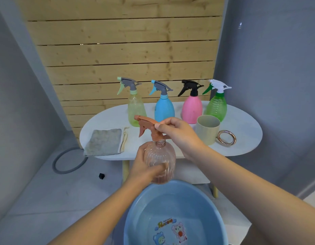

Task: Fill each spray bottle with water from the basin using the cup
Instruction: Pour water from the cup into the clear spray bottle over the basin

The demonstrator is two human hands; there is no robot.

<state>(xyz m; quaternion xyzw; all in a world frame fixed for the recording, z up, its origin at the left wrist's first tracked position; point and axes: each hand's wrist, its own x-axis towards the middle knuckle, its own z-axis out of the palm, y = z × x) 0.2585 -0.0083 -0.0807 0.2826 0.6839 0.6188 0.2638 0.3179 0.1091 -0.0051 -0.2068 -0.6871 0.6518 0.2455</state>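
My left hand grips a clear pink ribbed spray bottle upright above the far rim of the blue basin, which holds water. My right hand pinches the orange trigger head just above the bottle's open neck, tilted and lifted off it. A beige cup stands on the white table to the right of my right hand. Behind, in a row, stand a yellow-green bottle, a blue bottle, a pink bottle and a green bottle, all capped.
A folded grey cloth lies on the table's left end. A shiny metal ring lies right of the cup. On the floor at left are a grey hoop and a small black cube. A wooden slat wall stands behind.
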